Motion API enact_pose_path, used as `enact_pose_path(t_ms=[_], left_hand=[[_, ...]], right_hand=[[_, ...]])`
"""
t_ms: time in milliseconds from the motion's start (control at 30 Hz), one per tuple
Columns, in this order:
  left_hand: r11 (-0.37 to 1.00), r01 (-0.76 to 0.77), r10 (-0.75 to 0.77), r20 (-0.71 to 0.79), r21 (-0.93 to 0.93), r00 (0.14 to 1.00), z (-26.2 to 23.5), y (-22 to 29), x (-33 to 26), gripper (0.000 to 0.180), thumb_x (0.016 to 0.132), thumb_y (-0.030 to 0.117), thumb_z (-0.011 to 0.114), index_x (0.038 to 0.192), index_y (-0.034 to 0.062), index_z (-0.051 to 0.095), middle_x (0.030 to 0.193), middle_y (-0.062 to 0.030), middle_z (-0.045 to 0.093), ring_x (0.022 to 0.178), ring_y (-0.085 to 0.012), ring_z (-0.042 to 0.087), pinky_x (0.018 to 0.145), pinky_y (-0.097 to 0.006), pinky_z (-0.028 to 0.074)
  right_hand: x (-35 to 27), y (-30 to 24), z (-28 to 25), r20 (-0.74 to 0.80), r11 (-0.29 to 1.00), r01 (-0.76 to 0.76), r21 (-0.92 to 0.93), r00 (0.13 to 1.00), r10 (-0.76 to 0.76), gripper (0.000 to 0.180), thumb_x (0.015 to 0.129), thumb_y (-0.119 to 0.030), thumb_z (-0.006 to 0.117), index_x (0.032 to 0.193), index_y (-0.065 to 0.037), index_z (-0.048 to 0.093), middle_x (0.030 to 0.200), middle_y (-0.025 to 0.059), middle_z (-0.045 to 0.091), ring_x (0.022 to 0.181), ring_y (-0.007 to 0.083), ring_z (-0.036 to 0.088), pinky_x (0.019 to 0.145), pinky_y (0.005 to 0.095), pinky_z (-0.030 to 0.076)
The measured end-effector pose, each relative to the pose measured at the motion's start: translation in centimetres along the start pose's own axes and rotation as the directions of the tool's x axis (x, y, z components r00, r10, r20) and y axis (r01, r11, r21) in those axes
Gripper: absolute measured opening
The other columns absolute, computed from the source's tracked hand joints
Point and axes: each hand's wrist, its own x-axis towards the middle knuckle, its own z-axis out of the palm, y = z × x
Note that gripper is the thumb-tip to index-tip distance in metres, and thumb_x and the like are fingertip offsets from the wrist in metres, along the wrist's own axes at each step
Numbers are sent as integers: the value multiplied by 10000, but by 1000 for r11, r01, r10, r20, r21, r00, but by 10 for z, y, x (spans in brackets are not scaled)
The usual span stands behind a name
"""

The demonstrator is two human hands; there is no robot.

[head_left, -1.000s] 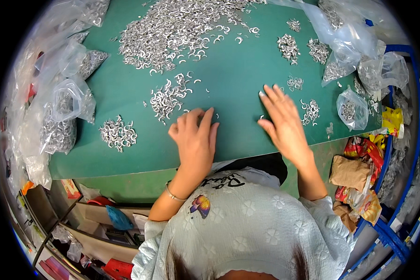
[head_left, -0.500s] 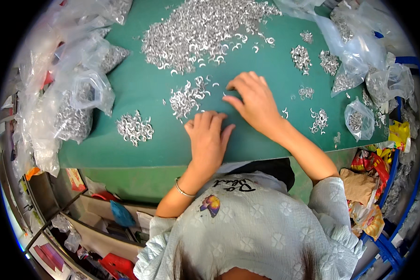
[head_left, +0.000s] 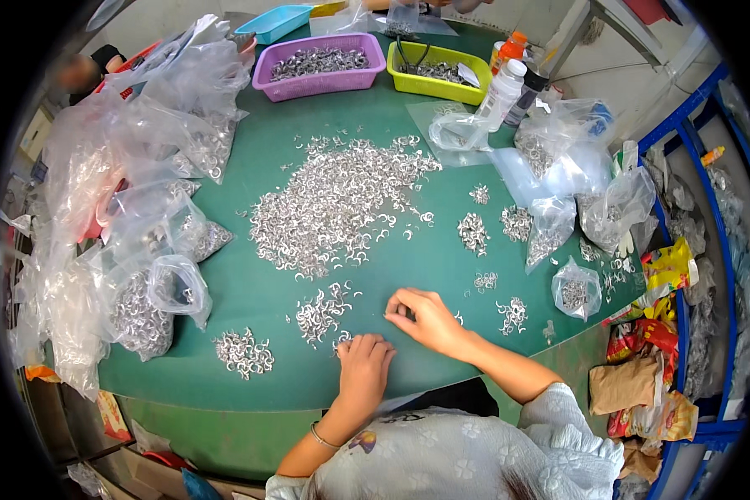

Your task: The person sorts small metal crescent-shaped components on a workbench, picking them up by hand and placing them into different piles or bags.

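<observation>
Both hands were over the bench [head_left: 417, 267], not far in from its near edge. The left hand [head_left: 363, 360] was palm down with its fingers loosely curled, the tips at the near end of a small pile of silvery crescents [head_left: 320, 315]; I could not tell whether it held any. The right hand [head_left: 425, 320] was just beyond it to the right, thumb and forefinger bent almost together; anything between them was too small to make out. The small pile lay between the left hand and the big heap [head_left: 342, 204] at mid-bench. A side pile [head_left: 243, 353] lay toward the near left corner, several clusters [head_left: 473, 233] toward the right edge. Clear bags [head_left: 71, 317] crowded the left edge. Near the far edge stood a purple basket [head_left: 321, 86] and a green basket [head_left: 433, 87].
</observation>
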Motion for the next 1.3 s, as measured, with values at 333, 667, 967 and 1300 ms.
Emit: enact_pose_path(t_ms=[333, 667, 967, 1300], left_hand=[[994, 56, -55, -11, 91, 998, -11, 4, 3, 218, 771, 68, 714, 966, 65, 618, 901, -59, 573, 853, -247, 540, 774, -399, 343], [999, 34, -33, -53, 22, 998, -9, -5, 0, 178, 747, 46, 732, 881, 62, 617, 886, -66, 582, 843, -250, 548, 779, -385, 354], [929, 74, -125, -118, -363, 985, -8, 12, 9, 152, 779, -68, 689, 889, -1, 608, 889, -109, 660, 748, -227, 612, 657, -296, 495], [758, 244, -316, -14, -605, 949, 9, 21, 9, 51, 838, -60, 670, 885, -46, 656, 955, -102, 686, 796, -126, 617, 736, -241, 508]], right_hand=[[-25, -6, 0, 56, 978, -118, 170, 992, 110, 169, 836, -19, 676, 1001, -53, 660, 842, 41, 658, 700, 141, 579, 609, 277, 440], [-37, -4, 2, 53, 996, -15, 86, 999, 10, 150, 856, 7, 628, 994, -16, 683, 901, 106, 660, 772, 213, 639, 680, 322, 502], [-48, -12, 3, -44, 977, -126, 170, 990, 135, 150, 840, -12, 677, 985, -34, 707, 832, 66, 670, 620, 115, 500, 585, 260, 439], [-60, -14, -8, -150, 977, 202, -61, 966, -209, 149, 835, 9, 642, 983, 12, 644, 898, 122, 611, 796, 296, 615, 678, 377, 505]])
